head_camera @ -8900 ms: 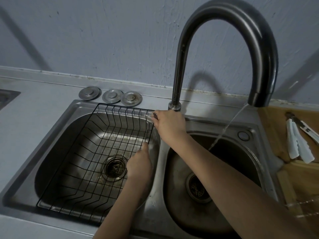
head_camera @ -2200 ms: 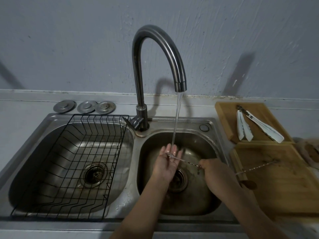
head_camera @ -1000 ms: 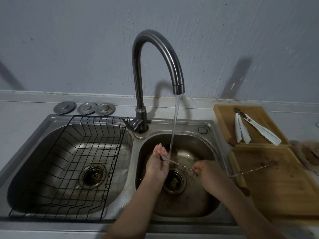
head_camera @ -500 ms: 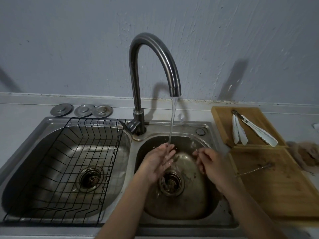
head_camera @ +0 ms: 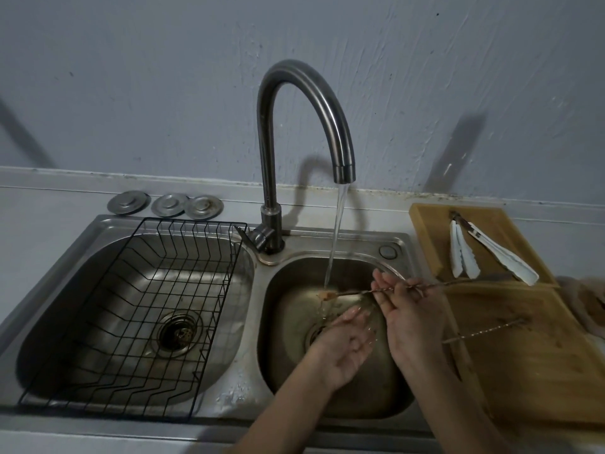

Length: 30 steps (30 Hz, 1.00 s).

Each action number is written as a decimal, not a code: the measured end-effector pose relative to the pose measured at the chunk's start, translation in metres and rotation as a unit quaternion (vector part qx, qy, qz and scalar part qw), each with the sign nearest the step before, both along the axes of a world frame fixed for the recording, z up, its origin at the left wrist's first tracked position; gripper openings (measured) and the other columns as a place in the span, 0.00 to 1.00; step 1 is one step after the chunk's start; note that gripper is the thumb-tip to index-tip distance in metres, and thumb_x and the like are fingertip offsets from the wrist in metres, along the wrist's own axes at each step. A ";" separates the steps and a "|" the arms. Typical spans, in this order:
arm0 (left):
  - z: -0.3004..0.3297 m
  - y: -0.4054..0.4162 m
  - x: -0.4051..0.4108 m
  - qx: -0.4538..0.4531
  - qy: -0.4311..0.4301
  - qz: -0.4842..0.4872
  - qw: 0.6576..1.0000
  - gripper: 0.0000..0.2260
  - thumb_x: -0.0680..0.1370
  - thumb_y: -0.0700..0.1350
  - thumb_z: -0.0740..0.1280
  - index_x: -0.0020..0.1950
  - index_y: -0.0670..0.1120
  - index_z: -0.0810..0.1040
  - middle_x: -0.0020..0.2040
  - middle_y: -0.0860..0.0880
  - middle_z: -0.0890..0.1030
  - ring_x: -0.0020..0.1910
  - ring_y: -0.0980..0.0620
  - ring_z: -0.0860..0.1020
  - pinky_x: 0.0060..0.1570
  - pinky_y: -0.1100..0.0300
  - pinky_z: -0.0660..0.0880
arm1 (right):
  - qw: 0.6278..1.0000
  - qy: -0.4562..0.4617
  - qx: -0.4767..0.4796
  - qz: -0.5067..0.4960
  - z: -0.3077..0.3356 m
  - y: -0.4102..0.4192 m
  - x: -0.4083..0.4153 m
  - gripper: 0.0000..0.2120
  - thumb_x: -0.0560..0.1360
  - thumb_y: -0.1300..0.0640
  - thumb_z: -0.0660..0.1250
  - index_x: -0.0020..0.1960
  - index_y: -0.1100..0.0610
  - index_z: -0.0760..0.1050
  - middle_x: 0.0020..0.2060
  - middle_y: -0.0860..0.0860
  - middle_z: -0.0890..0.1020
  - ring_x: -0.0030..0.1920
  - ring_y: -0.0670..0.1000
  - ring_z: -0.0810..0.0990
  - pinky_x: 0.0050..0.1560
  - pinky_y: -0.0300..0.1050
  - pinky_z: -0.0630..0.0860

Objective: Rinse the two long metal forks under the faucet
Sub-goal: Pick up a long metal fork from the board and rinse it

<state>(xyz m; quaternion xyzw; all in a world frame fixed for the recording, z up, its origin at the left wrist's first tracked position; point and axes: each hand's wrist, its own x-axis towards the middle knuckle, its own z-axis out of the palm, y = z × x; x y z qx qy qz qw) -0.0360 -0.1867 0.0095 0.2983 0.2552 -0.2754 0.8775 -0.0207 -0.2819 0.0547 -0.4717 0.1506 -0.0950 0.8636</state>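
Water runs from the curved dark faucet (head_camera: 304, 126) into the right sink basin (head_camera: 386, 401). My right hand (head_camera: 412, 319) pinches a long twisted metal fork (head_camera: 357, 292) near its middle and holds it level, its tip in the stream. The fork's handle end reaches right over the wooden board. My left hand (head_camera: 347, 345) is palm up and empty, fingers apart, below the fork over the drain. A second long metal fork (head_camera: 484, 330) lies on the lower wooden board (head_camera: 530, 371), right of my right hand.
A black wire rack (head_camera: 131, 309) sits in the left basin. Three metal drain lids (head_camera: 167, 204) lie on the counter behind it. White-tipped tongs (head_camera: 484, 253) rest on the upper wooden board (head_camera: 429, 237). A brown cloth (head_camera: 586, 306) lies at the far right.
My right hand has turned the fork level and pushed its tip into the stream. My left hand has dropped out of the water, lower and palm up.
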 end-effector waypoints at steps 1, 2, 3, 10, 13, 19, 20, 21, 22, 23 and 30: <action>0.003 -0.004 0.000 -0.030 -0.026 0.004 0.999 0.13 0.75 0.40 0.66 0.60 0.43 0.77 0.45 0.46 0.80 0.37 0.54 0.77 0.38 0.62 0.79 | 1.000 0.009 -0.015 0.003 -0.004 0.001 -0.002 0.05 0.77 0.69 0.56 0.46 0.67 0.71 0.42 0.61 0.82 0.49 0.57 0.83 0.46 0.45 0.82; 0.005 -0.008 0.002 -0.056 -0.036 0.018 0.998 0.11 0.74 0.42 0.67 0.55 0.43 0.79 0.43 0.46 0.81 0.35 0.54 0.76 0.35 0.62 0.79 | 0.999 0.019 -0.034 0.003 -0.009 0.001 -0.003 0.06 0.77 0.68 0.57 0.50 0.70 0.71 0.43 0.62 0.82 0.49 0.57 0.83 0.45 0.44 0.81; 0.006 -0.010 0.003 -0.068 -0.031 0.038 0.996 0.07 0.76 0.43 0.66 0.51 0.44 0.80 0.39 0.46 0.82 0.31 0.54 0.76 0.32 0.63 0.79 | 0.998 0.030 -0.051 0.005 -0.013 0.001 -0.004 0.08 0.77 0.68 0.57 0.53 0.72 0.70 0.45 0.62 0.83 0.49 0.57 0.83 0.45 0.44 0.81; -0.001 0.011 0.018 -0.045 0.075 0.171 0.981 0.09 0.80 0.45 0.60 0.45 0.44 0.77 0.28 0.49 0.81 0.23 0.56 0.79 0.29 0.62 0.79 | 0.995 0.068 -0.071 0.037 -0.012 -0.006 -0.007 0.05 0.77 0.65 0.60 0.44 0.58 0.72 0.46 0.60 0.82 0.47 0.57 0.82 0.48 0.46 0.81; -0.010 0.024 0.021 -0.061 0.104 0.214 0.969 0.07 0.79 0.43 0.62 0.45 0.42 0.77 0.30 0.47 0.81 0.29 0.55 0.79 0.41 0.60 0.79 | 0.989 0.078 -0.112 0.052 -0.013 -0.011 -0.005 0.05 0.77 0.64 0.60 0.47 0.58 0.74 0.44 0.59 0.81 0.44 0.55 0.82 0.44 0.44 0.82; -0.010 0.012 0.027 -0.090 0.120 0.234 0.961 0.05 0.79 0.35 0.60 0.48 0.40 0.75 0.42 0.44 0.80 0.35 0.52 0.82 0.26 0.61 0.80 | 0.984 0.056 -0.167 0.012 -0.030 -0.006 -0.011 0.05 0.76 0.65 0.61 0.48 0.59 0.75 0.43 0.59 0.81 0.41 0.51 0.83 0.42 0.42 0.82; -0.012 0.011 0.029 -0.095 0.123 0.238 0.959 0.06 0.80 0.36 0.59 0.48 0.39 0.75 0.43 0.44 0.80 0.31 0.52 0.83 0.25 0.61 0.80 | 0.982 0.046 -0.181 0.003 -0.033 -0.009 -0.012 0.05 0.76 0.64 0.61 0.47 0.57 0.75 0.43 0.58 0.81 0.40 0.49 0.84 0.42 0.41 0.82; -0.015 0.012 0.031 -0.102 0.126 0.245 0.956 0.07 0.80 0.37 0.58 0.50 0.38 0.75 0.44 0.43 0.79 0.29 0.52 0.83 0.24 0.61 0.79 | 0.981 0.037 -0.189 -0.006 -0.033 -0.012 -0.013 0.05 0.76 0.63 0.61 0.47 0.56 0.75 0.43 0.58 0.81 0.40 0.48 0.84 0.41 0.41 0.82; -0.018 0.015 0.032 -0.113 0.131 0.256 0.951 0.08 0.81 0.38 0.57 0.53 0.37 0.75 0.45 0.43 0.80 0.28 0.51 0.83 0.23 0.61 0.79 | 0.981 0.028 -0.190 -0.016 -0.033 -0.016 -0.013 0.04 0.76 0.62 0.62 0.46 0.55 0.74 0.43 0.58 0.81 0.40 0.48 0.84 0.41 0.40 0.82; -0.021 0.018 0.034 -0.124 0.142 0.271 0.944 0.09 0.81 0.38 0.57 0.54 0.36 0.75 0.45 0.42 0.80 0.28 0.50 0.83 0.23 0.60 0.79 | 0.982 0.019 -0.187 -0.026 -0.031 -0.020 -0.014 0.03 0.75 0.60 0.62 0.46 0.54 0.74 0.43 0.58 0.80 0.40 0.48 0.83 0.41 0.41 0.82; -0.018 0.001 0.033 -0.129 0.153 0.237 0.951 0.05 0.78 0.34 0.61 0.46 0.36 0.76 0.36 0.42 0.82 0.34 0.50 0.82 0.24 0.60 0.79 | 0.978 0.010 -0.203 -0.046 -0.032 -0.032 -0.015 0.06 0.77 0.63 0.59 0.46 0.55 0.73 0.44 0.58 0.80 0.43 0.51 0.83 0.43 0.43 0.82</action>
